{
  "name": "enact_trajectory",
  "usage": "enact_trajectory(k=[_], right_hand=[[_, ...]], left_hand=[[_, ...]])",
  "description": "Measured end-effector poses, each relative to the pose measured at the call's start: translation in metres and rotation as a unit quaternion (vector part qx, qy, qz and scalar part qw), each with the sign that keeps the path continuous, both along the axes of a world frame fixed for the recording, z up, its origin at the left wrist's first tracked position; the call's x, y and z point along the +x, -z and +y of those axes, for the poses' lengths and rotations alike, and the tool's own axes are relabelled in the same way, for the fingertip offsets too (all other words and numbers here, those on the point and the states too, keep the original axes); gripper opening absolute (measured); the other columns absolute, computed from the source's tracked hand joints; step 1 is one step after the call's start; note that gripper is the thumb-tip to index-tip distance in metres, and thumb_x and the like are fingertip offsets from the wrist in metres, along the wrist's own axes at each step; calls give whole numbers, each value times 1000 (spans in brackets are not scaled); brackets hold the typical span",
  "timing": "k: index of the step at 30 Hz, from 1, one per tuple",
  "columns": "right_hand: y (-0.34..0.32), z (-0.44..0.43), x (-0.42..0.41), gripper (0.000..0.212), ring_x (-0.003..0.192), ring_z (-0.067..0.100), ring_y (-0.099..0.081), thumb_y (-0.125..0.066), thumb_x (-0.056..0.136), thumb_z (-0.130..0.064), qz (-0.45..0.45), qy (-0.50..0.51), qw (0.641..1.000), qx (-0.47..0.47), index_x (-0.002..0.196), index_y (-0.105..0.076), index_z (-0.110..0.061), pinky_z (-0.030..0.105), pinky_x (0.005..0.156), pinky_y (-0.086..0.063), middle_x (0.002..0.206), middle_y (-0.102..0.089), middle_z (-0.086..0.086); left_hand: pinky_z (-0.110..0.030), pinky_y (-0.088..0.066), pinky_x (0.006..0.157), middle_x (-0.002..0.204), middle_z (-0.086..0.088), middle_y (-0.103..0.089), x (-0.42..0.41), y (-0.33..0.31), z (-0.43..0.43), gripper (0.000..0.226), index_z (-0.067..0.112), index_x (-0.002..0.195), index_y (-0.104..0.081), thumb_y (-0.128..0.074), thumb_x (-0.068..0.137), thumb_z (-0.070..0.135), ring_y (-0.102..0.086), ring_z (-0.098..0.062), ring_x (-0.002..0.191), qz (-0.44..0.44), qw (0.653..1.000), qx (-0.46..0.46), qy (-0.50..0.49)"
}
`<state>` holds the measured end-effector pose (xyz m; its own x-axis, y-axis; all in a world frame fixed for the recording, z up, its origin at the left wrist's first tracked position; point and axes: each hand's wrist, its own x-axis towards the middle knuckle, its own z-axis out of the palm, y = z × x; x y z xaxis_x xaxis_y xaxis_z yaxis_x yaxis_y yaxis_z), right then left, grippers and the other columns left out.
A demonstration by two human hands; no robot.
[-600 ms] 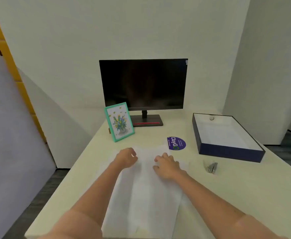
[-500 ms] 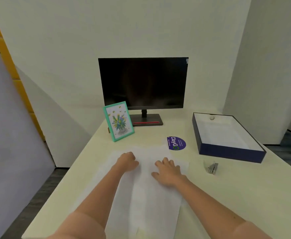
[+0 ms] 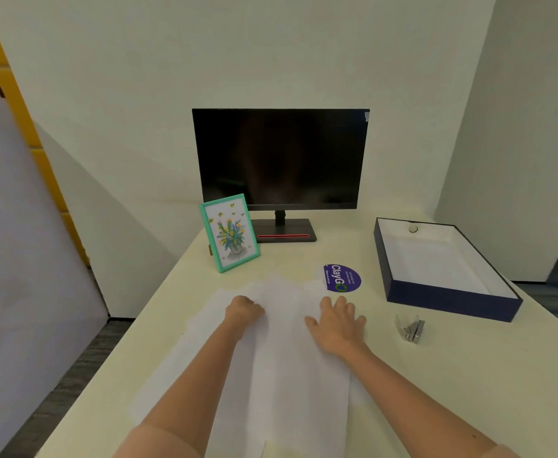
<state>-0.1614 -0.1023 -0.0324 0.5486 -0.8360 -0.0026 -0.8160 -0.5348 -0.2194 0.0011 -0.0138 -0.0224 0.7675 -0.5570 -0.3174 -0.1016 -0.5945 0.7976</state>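
Several white paper sheets point(image 3: 287, 375) lie overlapping on the cream table point(image 3: 469, 391) in front of me. My left hand point(image 3: 242, 310) rests on the far left part of the paper with its fingers curled under into a fist; I cannot see anything held in it. My right hand point(image 3: 337, 322) lies flat on the paper's far right part, fingers straight and slightly spread, pressing it down. Both forearms reach in from the bottom edge over the sheets.
A dark monitor point(image 3: 280, 160) stands at the back, with a green picture frame point(image 3: 229, 233) leaning in front. A purple round sticker point(image 3: 342, 278) lies beyond the paper. At right sit an open navy box point(image 3: 449, 300) and a small metal stapler point(image 3: 411, 328).
My right hand has slid a little to the right across the paper and its fingers have flattened out. My left hand stays curled in nearly the same spot.
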Motion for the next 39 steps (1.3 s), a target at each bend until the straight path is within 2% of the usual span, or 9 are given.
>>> enact_trajectory(k=[7, 11, 15, 20, 24, 30, 33, 36, 39], right_hand=[[-17, -12, 8, 70, 129, 27, -38, -61, 79, -50, -52, 125, 982, 132, 134, -38, -14, 40, 100, -36, 136, -39, 9], [-18, -7, 19, 74, 132, 26, -31, -65, 72, -46, -3, 93, 986, 138, 134, -35, -17, 39, 97, -35, 137, -34, 7], [-15, -2, 23, 82, 131, 27, -32, -69, 69, -44, 24, 74, 989, 127, 136, -31, -15, 38, 96, -41, 136, -33, 8], [-20, -6, 25, 90, 128, 28, -37, -76, 64, -51, 30, 70, 985, 154, 133, -35, -10, 37, 101, -43, 134, -39, 11], [-20, -12, 29, 91, 128, 26, -35, -77, 62, -54, 39, 80, 982, 165, 133, -38, -12, 34, 102, -40, 134, -38, 11], [-16, -17, 29, 103, 131, 29, -34, -80, 59, -50, 27, 80, 977, 197, 137, -26, -12, 44, 105, -38, 137, -40, 8], [-17, -18, 27, 101, 130, 30, -34, -80, 58, -49, 33, 74, 976, 201, 137, -26, -16, 46, 104, -39, 136, -40, 8], [-18, -22, 31, 84, 121, 29, -43, -76, 57, -43, 27, 71, 974, 215, 128, -40, -16, 42, 100, -43, 127, -45, 8], [-20, -31, 32, 64, 102, 28, -58, -68, 49, -39, -50, 82, 962, 255, 106, -53, -13, 39, 94, -47, 102, -57, 4]], left_hand=[[-37, -45, 82, 117, -21, -54, 5, 0, 27, 41, -6, 122, -49, -49, 89, 18, -54, -38, 113, 71, 991, -46, -101], [-40, -37, 105, 137, -15, -37, -7, -4, 37, 47, 6, 132, -39, -45, 90, 25, -35, -34, 128, -24, 987, 99, -121], [-39, -35, 107, 134, -10, -26, -12, -15, 45, 48, 12, 132, -42, -46, 87, 29, -27, -31, 126, -15, 978, 174, -111], [-43, -44, 102, 131, -15, -35, -4, -23, 56, 40, 12, 122, -54, -53, 87, 30, -44, -32, 118, 106, 979, 28, -172], [-44, -52, 82, 137, -17, -29, -6, -24, 58, 53, 5, 132, -41, -60, 85, 22, -47, -36, 107, 168, 955, -30, -241], [-50, -45, 94, 132, -20, -36, -7, -11, 45, 83, 7, 140, -14, -70, 78, 10, -43, -40, 120, 197, 930, -112, -290], [-56, -45, 95, 130, -19, -50, -10, -8, 41, 98, 4, 144, -26, -80, 62, 11, -52, -42, 117, 288, 925, -124, -214], [-51, -50, 91, 118, -20, -59, -11, -8, 37, 70, -4, 126, -49, -78, 62, 4, -59, -42, 109, 230, 956, -81, -162], [-51, -51, 89, 119, -22, -60, 5, -16, 38, 57, -5, 118, -52, -78, 67, 2, -60, -41, 107, 169, 975, -58, -133]])
